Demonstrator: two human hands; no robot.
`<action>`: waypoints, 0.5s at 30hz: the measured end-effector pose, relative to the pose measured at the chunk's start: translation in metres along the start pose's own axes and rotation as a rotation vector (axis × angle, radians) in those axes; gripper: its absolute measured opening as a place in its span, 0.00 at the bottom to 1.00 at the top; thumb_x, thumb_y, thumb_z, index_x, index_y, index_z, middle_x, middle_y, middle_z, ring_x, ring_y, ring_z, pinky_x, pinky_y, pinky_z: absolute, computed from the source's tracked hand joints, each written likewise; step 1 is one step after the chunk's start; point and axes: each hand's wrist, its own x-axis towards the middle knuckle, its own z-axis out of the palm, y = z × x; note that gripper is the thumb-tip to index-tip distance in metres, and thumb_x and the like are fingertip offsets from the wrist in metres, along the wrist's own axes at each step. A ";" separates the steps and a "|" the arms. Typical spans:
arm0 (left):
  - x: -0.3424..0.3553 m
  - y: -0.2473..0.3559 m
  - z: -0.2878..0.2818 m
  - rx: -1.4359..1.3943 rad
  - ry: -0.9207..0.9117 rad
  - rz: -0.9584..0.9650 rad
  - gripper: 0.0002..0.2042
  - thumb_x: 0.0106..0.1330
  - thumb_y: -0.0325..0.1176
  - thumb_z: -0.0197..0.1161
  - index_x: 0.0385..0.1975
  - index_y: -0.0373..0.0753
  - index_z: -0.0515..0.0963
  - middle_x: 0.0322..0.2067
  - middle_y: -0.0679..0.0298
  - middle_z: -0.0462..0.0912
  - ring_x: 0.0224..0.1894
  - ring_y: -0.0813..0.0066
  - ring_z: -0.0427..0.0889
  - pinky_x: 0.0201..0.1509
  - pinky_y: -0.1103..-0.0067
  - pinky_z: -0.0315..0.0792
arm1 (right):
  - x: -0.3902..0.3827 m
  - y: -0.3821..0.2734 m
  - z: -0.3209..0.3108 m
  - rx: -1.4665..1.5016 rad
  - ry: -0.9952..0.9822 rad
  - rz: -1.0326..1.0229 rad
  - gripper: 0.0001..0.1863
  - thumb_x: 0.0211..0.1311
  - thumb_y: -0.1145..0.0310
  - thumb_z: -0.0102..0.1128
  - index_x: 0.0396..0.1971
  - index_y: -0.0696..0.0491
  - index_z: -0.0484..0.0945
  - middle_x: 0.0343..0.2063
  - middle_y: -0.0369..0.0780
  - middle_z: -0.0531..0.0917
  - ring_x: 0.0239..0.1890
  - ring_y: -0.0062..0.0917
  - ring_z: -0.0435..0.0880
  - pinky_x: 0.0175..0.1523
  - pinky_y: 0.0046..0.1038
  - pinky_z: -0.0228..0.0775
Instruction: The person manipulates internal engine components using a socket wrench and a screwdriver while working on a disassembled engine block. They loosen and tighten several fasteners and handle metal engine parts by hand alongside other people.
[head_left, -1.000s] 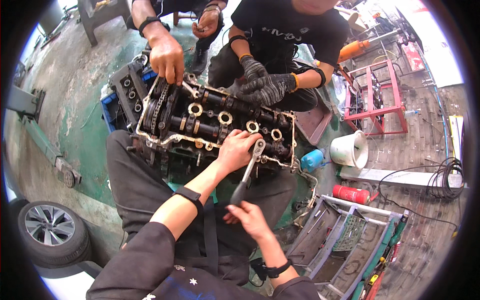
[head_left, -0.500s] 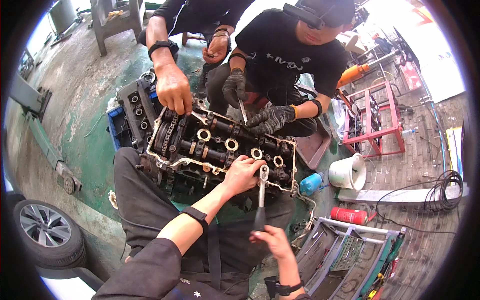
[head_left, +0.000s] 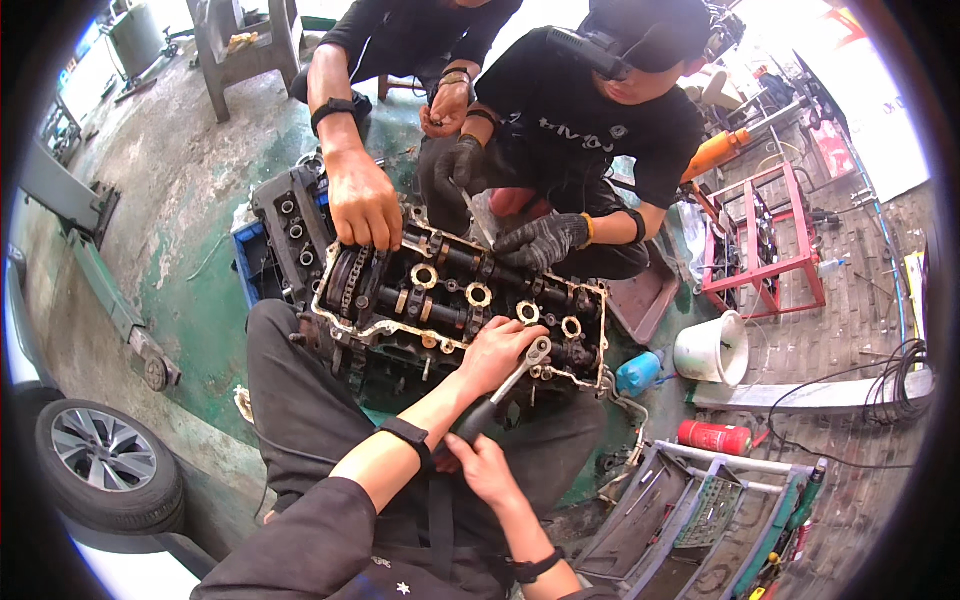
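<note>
A cylinder head [head_left: 455, 330] with camshafts and a timing chain lies across in front of my knees. My right hand [head_left: 480, 468] is wrapped round the dark handle of a ratchet wrench [head_left: 512, 382], which slants up to the right. Its round head sits at the near right edge of the engine part. Beside that head, my left hand [head_left: 497, 357] rests on the engine part with curled fingers; whatever they grip is hidden. At the far left end, a co-worker's bare hand [head_left: 366, 205] reaches onto the camshaft area near the chain.
Opposite, another person's gloved hand [head_left: 545, 240] is at the far edge, a flat metal tool near it. A valve cover [head_left: 288, 225] lies left. To the right are a white bucket [head_left: 712, 348], blue bottle [head_left: 640, 373], red cylinder [head_left: 715, 437] and tool tray [head_left: 690, 510].
My right hand has swung the ratchet handle leftward, toward my left forearm. My left hand stays by its head. The co-worker's wrench at the far left is now hidden beneath their hand.
</note>
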 end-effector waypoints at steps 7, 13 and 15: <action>0.000 0.004 0.001 0.006 -0.072 -0.024 0.19 0.45 0.27 0.66 0.41 0.43 0.78 0.30 0.62 0.81 0.35 0.62 0.80 0.45 0.70 0.72 | -0.019 -0.002 -0.033 0.121 -0.049 0.025 0.12 0.64 0.66 0.57 0.35 0.62 0.78 0.30 0.42 0.84 0.30 0.22 0.82 0.38 0.24 0.74; -0.005 0.002 -0.005 0.022 -0.068 -0.047 0.17 0.48 0.29 0.64 0.41 0.42 0.77 0.29 0.63 0.81 0.34 0.65 0.81 0.47 0.72 0.71 | -0.058 -0.002 -0.125 0.100 0.224 -0.018 0.10 0.58 0.73 0.58 0.37 0.62 0.78 0.30 0.43 0.84 0.31 0.23 0.82 0.37 0.23 0.73; -0.002 0.006 -0.006 0.020 -0.073 -0.042 0.17 0.47 0.29 0.64 0.41 0.42 0.77 0.29 0.63 0.81 0.34 0.65 0.81 0.47 0.72 0.71 | -0.052 0.003 -0.138 0.065 0.323 -0.014 0.10 0.57 0.72 0.59 0.37 0.62 0.78 0.29 0.42 0.84 0.30 0.22 0.82 0.36 0.22 0.72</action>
